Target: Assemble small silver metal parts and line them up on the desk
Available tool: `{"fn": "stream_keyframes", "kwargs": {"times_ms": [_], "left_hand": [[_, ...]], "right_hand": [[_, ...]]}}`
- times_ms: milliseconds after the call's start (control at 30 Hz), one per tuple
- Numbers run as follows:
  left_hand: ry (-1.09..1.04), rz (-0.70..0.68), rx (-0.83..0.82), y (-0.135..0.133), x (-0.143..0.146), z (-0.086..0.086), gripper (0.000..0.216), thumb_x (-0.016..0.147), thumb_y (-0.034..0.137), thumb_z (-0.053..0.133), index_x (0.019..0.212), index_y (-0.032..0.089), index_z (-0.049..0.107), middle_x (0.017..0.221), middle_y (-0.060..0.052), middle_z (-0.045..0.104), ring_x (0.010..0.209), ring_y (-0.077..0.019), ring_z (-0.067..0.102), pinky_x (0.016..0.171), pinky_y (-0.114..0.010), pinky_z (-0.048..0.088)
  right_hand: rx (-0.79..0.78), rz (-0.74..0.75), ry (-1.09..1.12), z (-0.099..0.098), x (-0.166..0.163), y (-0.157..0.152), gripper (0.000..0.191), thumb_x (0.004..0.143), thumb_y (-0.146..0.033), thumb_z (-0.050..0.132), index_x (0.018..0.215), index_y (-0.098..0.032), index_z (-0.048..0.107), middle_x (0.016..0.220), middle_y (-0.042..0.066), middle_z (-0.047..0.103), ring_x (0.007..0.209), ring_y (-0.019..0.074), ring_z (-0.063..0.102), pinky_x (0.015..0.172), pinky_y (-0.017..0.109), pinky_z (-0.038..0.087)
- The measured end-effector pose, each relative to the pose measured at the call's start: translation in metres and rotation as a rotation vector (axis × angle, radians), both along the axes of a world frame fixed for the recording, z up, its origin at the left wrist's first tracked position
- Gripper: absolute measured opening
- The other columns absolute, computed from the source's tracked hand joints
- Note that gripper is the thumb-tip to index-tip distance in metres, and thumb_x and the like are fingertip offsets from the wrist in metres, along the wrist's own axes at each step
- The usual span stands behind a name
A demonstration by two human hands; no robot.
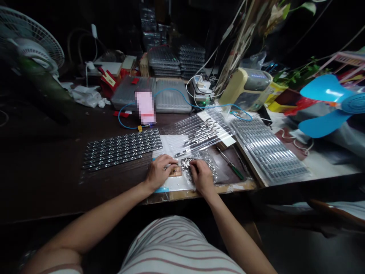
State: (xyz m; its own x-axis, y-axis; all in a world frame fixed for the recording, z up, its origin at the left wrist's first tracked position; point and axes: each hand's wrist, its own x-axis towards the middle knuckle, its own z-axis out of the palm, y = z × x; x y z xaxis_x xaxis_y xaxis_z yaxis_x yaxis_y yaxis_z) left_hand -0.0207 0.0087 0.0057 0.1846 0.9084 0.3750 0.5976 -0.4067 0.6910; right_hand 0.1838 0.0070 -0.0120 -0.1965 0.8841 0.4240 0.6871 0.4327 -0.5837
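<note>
My left hand rests at the front of the table, its fingers closed round a small dark metallic piece that is too small to name. Under those fingertips lies a small orange-brown block with a dark spot on top. My right hand has its fingers curled down at the heap of small shiny metal parts, and what its fingertips pinch is hidden. The heap lies on clear plastic. On the left, a clear tray holds rows of small dark and silver pieces.
Behind my hands, a partly filled clear tray lies at a slant. A green-handled screwdriver and another filled tray are to the right. A phone-like pink object stands behind, near a blue cable. Fans flank the table.
</note>
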Motion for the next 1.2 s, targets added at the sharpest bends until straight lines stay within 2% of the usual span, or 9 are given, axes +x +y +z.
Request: {"fn": "stream_keyframes", "kwargs": {"times_ms": [100,167,367,533,867,1067,1200], "left_hand": [[0.159,0.226,0.027,0.012,-0.03,0.008,0.008,0.081,0.026,0.064,0.087,0.023,0.069,0.089,-0.004,0.068,0.09,-0.022,0.057,0.082,-0.038,0.04],[0.295,0.321,0.025,0.017,-0.051,0.011,0.007,0.079,0.029,0.066,0.083,0.024,0.07,0.092,-0.004,0.067,0.092,-0.0243,0.055,0.083,-0.04,0.037],[0.438,0.376,0.015,0.01,-0.099,0.01,0.015,0.084,0.034,0.058,0.086,0.027,0.072,0.097,-0.004,0.064,0.091,-0.0236,0.054,0.081,-0.039,0.035],[0.512,0.369,-0.022,0.006,-0.123,0.013,0.015,0.079,0.038,0.063,0.076,0.026,0.071,0.093,-0.004,0.064,0.091,-0.0239,0.054,0.083,-0.04,0.033],[0.481,0.387,-0.092,0.011,-0.128,0.011,0.019,0.082,0.039,0.059,0.076,0.025,0.07,0.094,-0.003,0.065,0.09,-0.0233,0.054,0.083,-0.04,0.033],[0.55,0.329,0.029,-0.001,-0.128,0.016,0.014,0.082,0.033,0.059,0.077,0.024,0.068,0.093,-0.005,0.064,0.093,-0.0252,0.053,0.085,-0.042,0.033],[0.575,0.286,0.095,0.001,-0.113,0.021,0.012,0.082,0.032,0.06,0.09,0.025,0.067,0.097,-0.006,0.064,0.096,-0.0269,0.053,0.087,-0.044,0.032]], "right_hand": [[-0.002,0.01,-0.013,0.0,0.0,0.0,0.014,0.092,-0.023,0.044,0.089,-0.02,0.057,0.087,0.006,0.062,0.085,0.0202,0.056,0.078,0.033,0.045],[0.004,0.015,-0.028,-0.001,0.0,0.0,0.014,0.092,-0.023,0.044,0.088,-0.02,0.057,0.086,0.006,0.062,0.085,0.0203,0.056,0.078,0.033,0.045],[0.027,0.027,-0.035,-0.005,0.0,0.003,0.017,0.092,-0.024,0.044,0.095,-0.021,0.06,0.09,0.007,0.064,0.087,0.0213,0.058,0.079,0.036,0.046],[0.03,0.043,-0.029,-0.003,-0.001,0.003,0.02,0.093,-0.025,0.042,0.097,-0.021,0.061,0.092,0.007,0.065,0.088,0.0215,0.059,0.081,0.036,0.047],[0.035,0.031,-0.03,-0.002,-0.001,0.002,0.016,0.092,-0.024,0.044,0.091,-0.021,0.06,0.089,0.006,0.064,0.087,0.0212,0.058,0.08,0.036,0.046],[0.029,0.029,-0.009,-0.004,-0.001,0.002,0.018,0.091,-0.023,0.046,0.096,-0.023,0.063,0.092,0.006,0.065,0.089,0.0206,0.059,0.081,0.035,0.047],[0.04,0.009,0.007,-0.002,0.0,0.001,0.017,0.09,-0.024,0.049,0.093,-0.023,0.066,0.092,0.006,0.065,0.088,0.0196,0.06,0.079,0.033,0.048]]}}
